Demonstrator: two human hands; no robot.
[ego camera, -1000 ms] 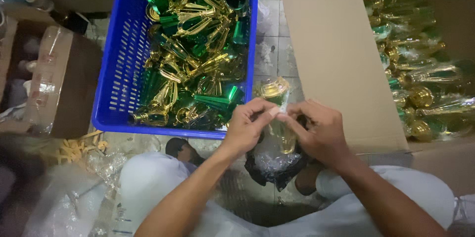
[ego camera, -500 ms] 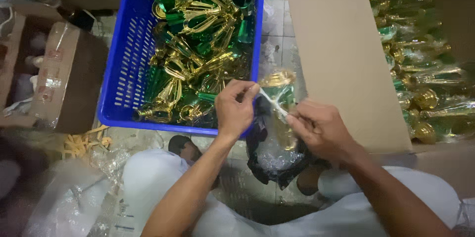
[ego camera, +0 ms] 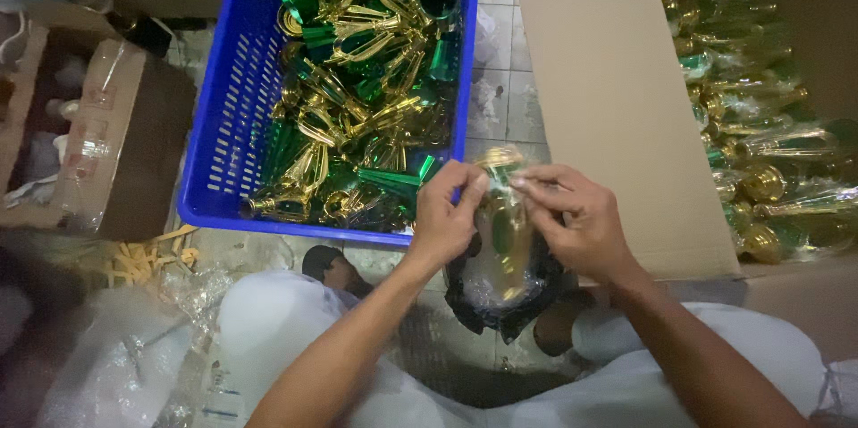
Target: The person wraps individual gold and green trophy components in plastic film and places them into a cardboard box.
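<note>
- A gold and green trophy piece [ego camera: 502,231] in a clear plastic bag is held between both hands, above the person's lap, just in front of the near rim of the blue crate.
- The left hand [ego camera: 447,218] pinches the top of the bag with thumb and fingers; its grip is pressed together on the plastic.
- The right hand [ego camera: 576,222] also pinches the top of the bag, fingertips close to those of the left hand.
- Under the hands lies a dark bag [ego camera: 505,303] on the tiled floor [ego camera: 500,88].
- The blue crate [ego camera: 228,106] is full of loose gold and green trophy parts [ego camera: 366,97].
- On the right, an open cardboard box [ego camera: 617,97] holds wrapped trophy pieces [ego camera: 769,151].
- On the left stands another cardboard box [ego camera: 125,142], and crumpled clear plastic [ego camera: 107,356] lies near the person's knee.
</note>
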